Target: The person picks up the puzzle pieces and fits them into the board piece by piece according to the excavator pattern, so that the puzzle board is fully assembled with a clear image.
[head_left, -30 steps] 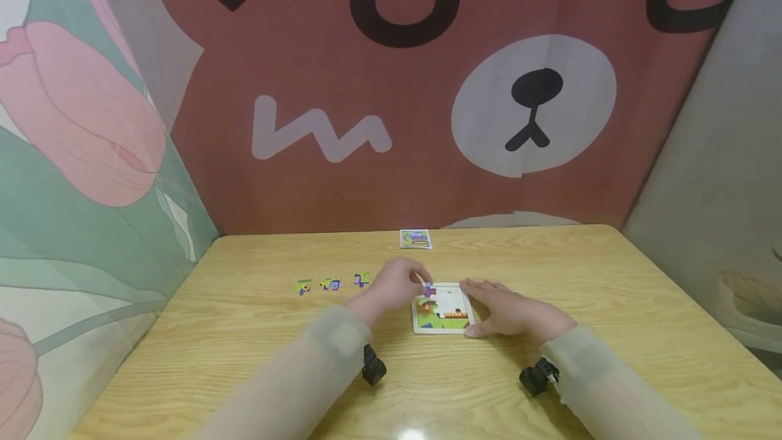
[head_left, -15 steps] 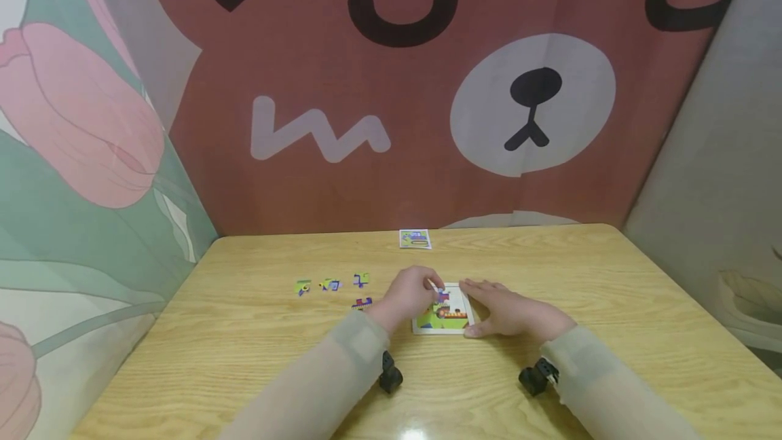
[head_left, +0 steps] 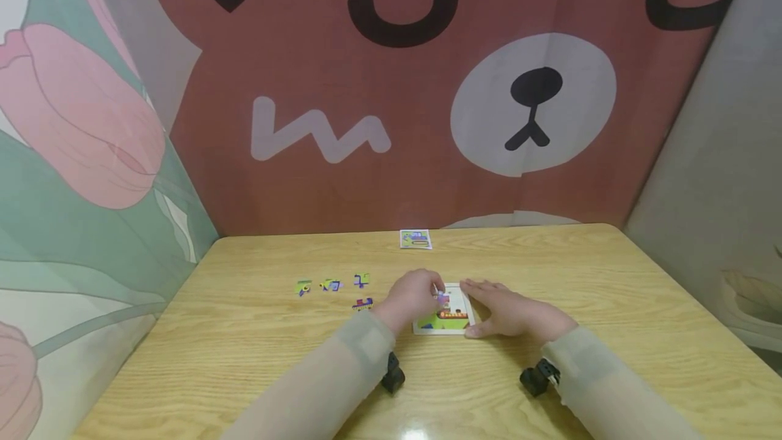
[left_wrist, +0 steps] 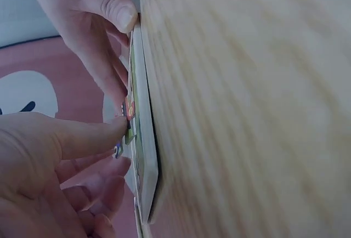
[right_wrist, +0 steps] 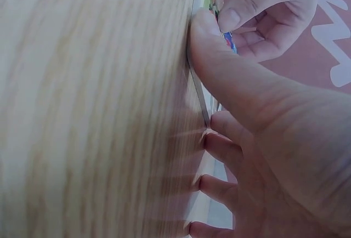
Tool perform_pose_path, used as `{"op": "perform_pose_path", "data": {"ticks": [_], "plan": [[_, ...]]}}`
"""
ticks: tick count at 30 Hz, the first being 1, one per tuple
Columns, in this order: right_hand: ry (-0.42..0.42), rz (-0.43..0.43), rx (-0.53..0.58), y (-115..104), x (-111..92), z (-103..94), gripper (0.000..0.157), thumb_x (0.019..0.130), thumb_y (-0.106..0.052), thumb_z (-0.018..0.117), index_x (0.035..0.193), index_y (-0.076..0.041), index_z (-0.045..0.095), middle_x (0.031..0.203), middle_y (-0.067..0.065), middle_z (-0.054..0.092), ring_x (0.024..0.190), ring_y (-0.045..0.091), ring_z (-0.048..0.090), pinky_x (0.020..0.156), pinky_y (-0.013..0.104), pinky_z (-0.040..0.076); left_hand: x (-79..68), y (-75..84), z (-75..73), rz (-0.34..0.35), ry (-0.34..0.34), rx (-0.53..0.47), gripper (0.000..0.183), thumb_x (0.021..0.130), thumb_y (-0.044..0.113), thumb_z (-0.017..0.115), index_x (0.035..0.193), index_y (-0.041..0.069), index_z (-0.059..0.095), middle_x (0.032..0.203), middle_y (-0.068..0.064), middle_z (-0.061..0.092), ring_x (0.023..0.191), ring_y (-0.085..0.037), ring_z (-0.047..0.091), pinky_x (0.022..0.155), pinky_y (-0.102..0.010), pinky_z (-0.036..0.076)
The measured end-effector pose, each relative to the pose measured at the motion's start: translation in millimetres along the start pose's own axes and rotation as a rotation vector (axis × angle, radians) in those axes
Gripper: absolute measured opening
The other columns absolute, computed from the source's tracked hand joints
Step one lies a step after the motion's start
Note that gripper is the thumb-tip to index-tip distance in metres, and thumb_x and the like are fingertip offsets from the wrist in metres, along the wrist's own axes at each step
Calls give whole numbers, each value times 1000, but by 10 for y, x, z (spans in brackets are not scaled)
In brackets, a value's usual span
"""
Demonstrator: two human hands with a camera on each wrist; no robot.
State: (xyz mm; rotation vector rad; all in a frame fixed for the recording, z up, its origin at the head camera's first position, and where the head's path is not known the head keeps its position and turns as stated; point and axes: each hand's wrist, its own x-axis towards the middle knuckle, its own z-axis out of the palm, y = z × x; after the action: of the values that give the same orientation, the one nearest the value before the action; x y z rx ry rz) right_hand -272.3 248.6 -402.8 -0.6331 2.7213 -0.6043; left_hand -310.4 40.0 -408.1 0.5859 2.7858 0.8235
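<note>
A small white-rimmed jigsaw tray (head_left: 441, 331) lies on the table, with a green strip and an orange-red track pictured along its near part. Its upper right shows bare white. Over the tray's left half, my left hand (head_left: 408, 296) pinches a colourful puzzle piece (left_wrist: 129, 107) between thumb and fingers, tilted against the picture. The fingers partly hide the piece in the head view. My right hand (head_left: 516, 311) rests along the tray's right side. Its thumb (right_wrist: 205, 29) presses the near edge, while the other fingers stretch towards the far right corner and touch the table.
Several loose puzzle pieces lie left of the tray, among them a red-and-purple striped piece (head_left: 363, 303) close to the left forearm and a green one (head_left: 303, 286) farther out. A small picture card (head_left: 415, 240) lies near the table's (head_left: 537, 257) back edge, before a printed curtain.
My left hand has moved slightly right and nearer over the tray with the puzzle piece, uncovering the striped loose piece. The right hand has stayed in place.
</note>
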Motion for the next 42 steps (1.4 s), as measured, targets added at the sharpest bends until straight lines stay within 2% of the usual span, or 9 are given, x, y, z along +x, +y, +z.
{"op": "perform_pose_path", "data": {"ticks": [7,11,18,24,29,32,35,39,42], "plan": [[0,8,-2,0,-1,5,94,84,-46,75,153,-1,29,157,20,27,142,49,19,111,62,17,-21,42,-2,-11,-2,114,21,85,24,79,104,20,70,99,2,55,85,-14,53,81,-33,47],[-1,13,-7,-1,1,10,94,84,-47,75,153,-2,29,157,20,26,142,49,19,111,62,17,-30,50,16,3,3,188,28,83,25,81,105,19,65,93,1,51,79,-15,50,73,-31,45],[-1,10,-12,10,4,11,95,84,-48,74,153,-2,29,157,20,26,142,49,18,111,62,17,-55,76,10,39,9,266,15,85,26,79,93,20,68,86,5,50,81,-13,49,76,-31,44],[-2,13,-6,-15,5,5,94,84,-47,75,153,-1,29,157,21,26,142,49,18,111,62,17,-65,55,-14,46,5,257,15,84,27,80,94,21,70,87,5,51,84,-14,50,81,-33,44],[-3,7,-8,-6,-3,7,94,84,-47,75,153,0,30,157,22,26,141,50,18,110,63,16,-69,19,-39,36,18,161,17,83,27,81,95,21,70,91,4,53,85,-14,50,82,-34,43],[-2,6,-4,-1,-4,13,94,84,-46,75,153,0,30,157,22,26,141,50,18,110,64,16,-92,-35,-118,43,63,92,20,83,26,81,98,18,70,94,2,54,85,-15,52,80,-35,44],[-4,15,3,2,-2,22,95,84,-46,75,154,-2,29,158,21,26,141,50,18,110,63,16,-136,-145,-277,52,112,57,21,84,22,80,100,14,70,97,-1,57,88,-18,54,79,-37,45],[-4,18,-3,-4,2,25,95,84,-47,75,154,-3,29,158,20,25,142,49,17,111,62,15,-217,-393,-522,26,140,56,20,84,16,78,102,11,69,101,-7,59,90,-20,54,79,-39,45],[-2,13,-8,-8,5,19,95,84,-46,75,154,-2,28,158,20,25,142,49,17,111,61,14,-299,-596,-665,-14,141,45,20,84,13,78,101,10,69,99,-9,59,84,-19,56,75,-39,45]]}}
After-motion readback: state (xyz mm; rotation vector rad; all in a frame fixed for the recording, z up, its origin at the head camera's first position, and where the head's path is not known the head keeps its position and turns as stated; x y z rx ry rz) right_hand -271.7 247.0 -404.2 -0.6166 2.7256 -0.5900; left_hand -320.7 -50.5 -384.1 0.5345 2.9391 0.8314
